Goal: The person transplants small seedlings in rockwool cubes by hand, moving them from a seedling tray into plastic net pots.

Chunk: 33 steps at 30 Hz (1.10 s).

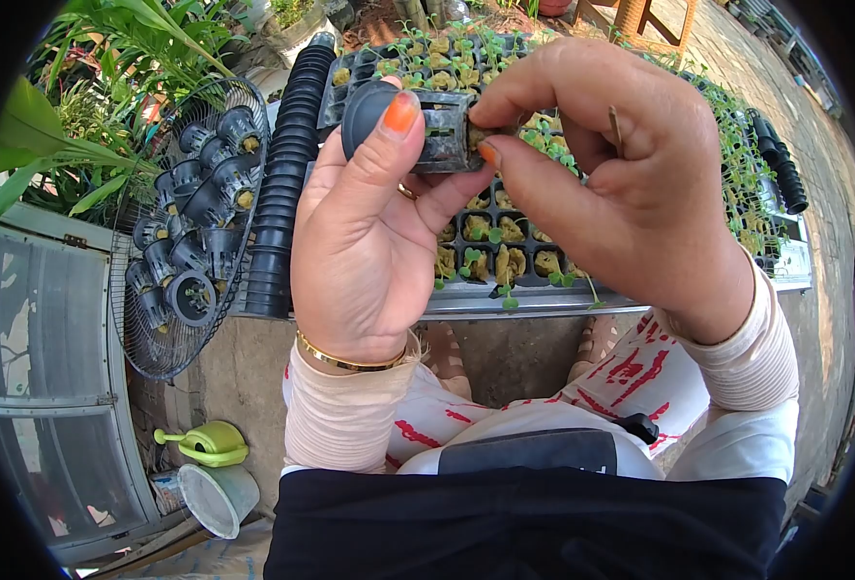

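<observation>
My left hand (369, 213) holds a black slotted net pot (442, 132) on its side, its round rim (363, 118) to the left. At the pot's bottom end, the thumb and forefinger of my right hand (621, 174) are pinched together on something I cannot make out. The pot's inside is hidden from view. Beneath my hands lies a black cell tray (461, 244) with brownish plugs and small green seedlings (507, 290).
Left of the tray lies a long stack of black net pots (287, 193). A wire basket (126, 324) holds several filled pots. A green watering can (213, 443) and a white bucket (217, 498) stand at the lower left. More seedlings (737, 174) are at the right.
</observation>
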Each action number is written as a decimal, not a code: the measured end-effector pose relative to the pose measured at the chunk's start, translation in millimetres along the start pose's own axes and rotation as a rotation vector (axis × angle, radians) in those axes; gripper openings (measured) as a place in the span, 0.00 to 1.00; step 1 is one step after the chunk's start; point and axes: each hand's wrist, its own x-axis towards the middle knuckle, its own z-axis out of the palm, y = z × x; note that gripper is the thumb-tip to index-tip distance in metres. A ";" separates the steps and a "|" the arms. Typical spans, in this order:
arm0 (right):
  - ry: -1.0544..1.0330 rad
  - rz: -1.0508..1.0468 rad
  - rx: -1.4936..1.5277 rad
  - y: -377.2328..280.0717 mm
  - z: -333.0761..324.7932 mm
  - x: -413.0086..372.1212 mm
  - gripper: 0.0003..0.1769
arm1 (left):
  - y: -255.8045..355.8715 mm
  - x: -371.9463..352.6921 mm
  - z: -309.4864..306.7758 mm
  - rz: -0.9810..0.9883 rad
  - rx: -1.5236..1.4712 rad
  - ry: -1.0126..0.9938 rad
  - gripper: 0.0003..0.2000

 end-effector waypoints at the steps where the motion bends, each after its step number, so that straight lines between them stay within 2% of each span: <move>1: 0.014 0.008 0.022 1.5 0.5 -0.8 0.11 | 0.4 0.0 0.2 -0.001 0.000 0.001 0.12; 6: 0.021 0.047 0.075 -4.7 -2.9 -1.0 0.13 | 9.6 -1.9 4.6 0.012 -0.045 -0.085 0.13; 8: 0.082 0.078 0.380 -9.2 -5.6 -0.9 0.16 | 12.1 -4.3 9.2 -0.004 -0.078 -0.086 0.13; 12: 0.038 0.059 0.298 -3.6 -15.1 -4.4 0.19 | 11.7 -5.4 9.5 -0.042 -0.195 -0.126 0.14; 14: -0.035 -0.055 0.055 -5.3 -19.7 -3.8 0.20 | 12.5 -5.2 9.3 -0.058 -0.232 -0.108 0.13; 18: -0.059 0.016 0.090 -9.1 -20.5 -4.7 0.21 | 13.3 -4.8 10.1 -0.067 -0.282 -0.084 0.13; 22: -0.008 0.154 0.277 -5.0 -15.7 -7.9 0.17 | 12.6 -3.0 3.4 -0.045 -0.274 -0.109 0.13; 24: 0.001 0.187 0.362 -7.1 -16.6 -7.6 0.16 | 11.4 -3.1 6.7 0.031 -0.082 -0.045 0.15; 25: -0.047 0.291 0.403 -14.4 -18.8 -5.0 0.15 | 9.9 -3.0 10.9 0.031 -0.083 -0.046 0.15; 26: -0.095 0.394 0.443 -18.6 -20.1 -3.3 0.14 | 7.7 -2.9 16.7 0.127 0.111 -0.007 0.17; 27: -0.095 0.393 0.443 -14.6 -20.0 -4.9 0.14 | 6.9 -2.9 20.0 0.224 0.305 0.032 0.20; 28: -0.078 0.362 0.399 -6.3 -19.8 -8.2 0.14 | 7.3 -2.4 19.0 0.224 0.306 0.031 0.20; 30: -0.059 0.327 0.355 -0.4 -22.8 -9.5 0.15 | 8.3 -0.4 15.9 0.493 0.741 -0.008 0.31; 31: -0.080 0.321 0.320 -0.3 -25.5 -9.0 0.18 | 8.1 0.2 18.2 0.494 0.741 -0.010 0.31; 33: -0.099 0.317 0.283 -0.3 -27.5 -9.6 0.21 | 6.8 1.3 23.8 0.681 0.994 -0.038 0.39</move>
